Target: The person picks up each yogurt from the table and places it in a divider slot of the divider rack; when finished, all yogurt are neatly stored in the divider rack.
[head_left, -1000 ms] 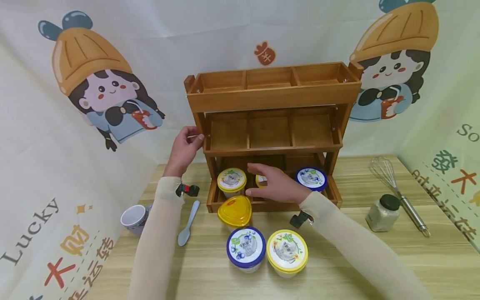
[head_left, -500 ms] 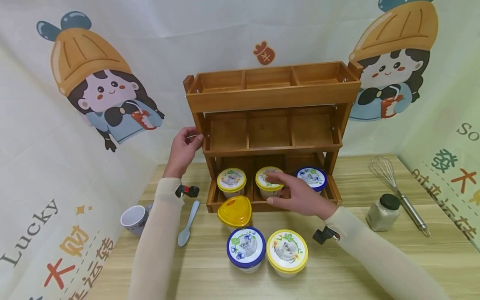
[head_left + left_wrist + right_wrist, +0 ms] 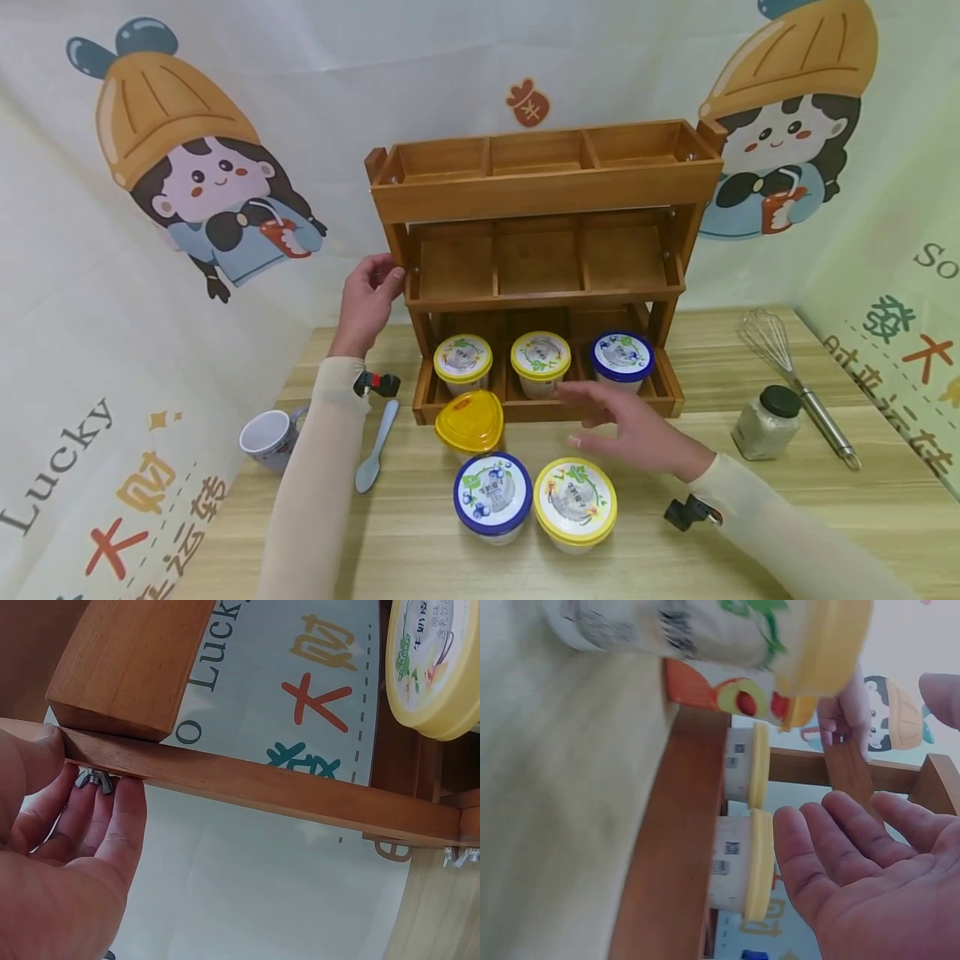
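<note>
My left hand [image 3: 366, 302] grips the left upright of a brown three-tier wooden shelf [image 3: 543, 200]. In the left wrist view its thumb lies on one side of the wooden bar [image 3: 262, 791] and the fingertips on the other, around a wing nut [image 3: 95, 778]. My right hand [image 3: 633, 429], fingers loose and holding nothing, hovers in front of the shelf's bottom tier. Two yellow-lidded tubs, left [image 3: 463, 362] and middle [image 3: 540, 362], and a blue-lidded tub [image 3: 622, 358] on the right stand in that tier's compartments. Nearest the right hand on the table is another yellow-lidded tub [image 3: 575, 504].
Beside that tub stand a blue-lidded tub [image 3: 492, 497] and a cup with an orange-yellow lid [image 3: 470, 422]. A pale blue spoon [image 3: 377, 446] and a mug [image 3: 270, 437] are at left. A black-capped jar [image 3: 767, 425] and a whisk [image 3: 798, 383] lie to the right.
My right hand has drawn back from over the middle tub, moving right and toward me, uncovering its lid. My left hand stays on the shelf's upright.
</note>
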{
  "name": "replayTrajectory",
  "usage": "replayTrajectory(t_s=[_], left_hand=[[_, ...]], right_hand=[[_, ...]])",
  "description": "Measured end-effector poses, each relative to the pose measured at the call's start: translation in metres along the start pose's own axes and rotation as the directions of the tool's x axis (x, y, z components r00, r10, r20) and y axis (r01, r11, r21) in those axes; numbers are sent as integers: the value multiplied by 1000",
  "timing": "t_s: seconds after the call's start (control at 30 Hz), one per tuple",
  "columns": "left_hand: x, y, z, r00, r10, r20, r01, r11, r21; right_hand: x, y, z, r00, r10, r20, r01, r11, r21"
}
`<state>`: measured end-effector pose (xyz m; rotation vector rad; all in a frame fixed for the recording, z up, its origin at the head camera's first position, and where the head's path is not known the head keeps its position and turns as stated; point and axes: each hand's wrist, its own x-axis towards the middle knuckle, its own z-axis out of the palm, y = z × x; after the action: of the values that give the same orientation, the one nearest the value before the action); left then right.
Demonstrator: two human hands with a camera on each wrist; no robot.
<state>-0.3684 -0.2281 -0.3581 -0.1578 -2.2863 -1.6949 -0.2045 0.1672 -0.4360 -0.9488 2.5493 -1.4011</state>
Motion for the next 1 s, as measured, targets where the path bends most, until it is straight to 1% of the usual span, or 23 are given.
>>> replayTrajectory(t_s=[0.07,0.23,0.37,0.5,0.67,0.77,0.87,1.0], left_hand=[[1,-1,1,1000,6,-3,-6,1000,6],[1,-2,2,1000,16,-12,-16,1000,17],[1,-2,3,999,30,-19,-29,999,25],[1,-2,4,999,39,-24,-38,999,38],[2,-1,5,999,46,-28,-44,997,62],[1,0,4,998,47,-35,-44,996,74],[1,0,3,998,43,-43,-40,996,76],[0,-1,4,998,41,-42,-38,997,65]], right_hand=[[-6,2,2,1000,-18,1,18,1000,7],[-20,8,8,1000,-26,7,26,999,26],[-31,12,14,998,-46,31,44,998,51],[-42,14,19,996,-68,53,65,997,50],[-56,18,21,992,-91,91,84,993,78],[-61,21,22,988,-98,121,88,993,82],[-64,21,24,987,-75,143,63,995,82],[-64,21,27,985,-64,159,54,996,69]])
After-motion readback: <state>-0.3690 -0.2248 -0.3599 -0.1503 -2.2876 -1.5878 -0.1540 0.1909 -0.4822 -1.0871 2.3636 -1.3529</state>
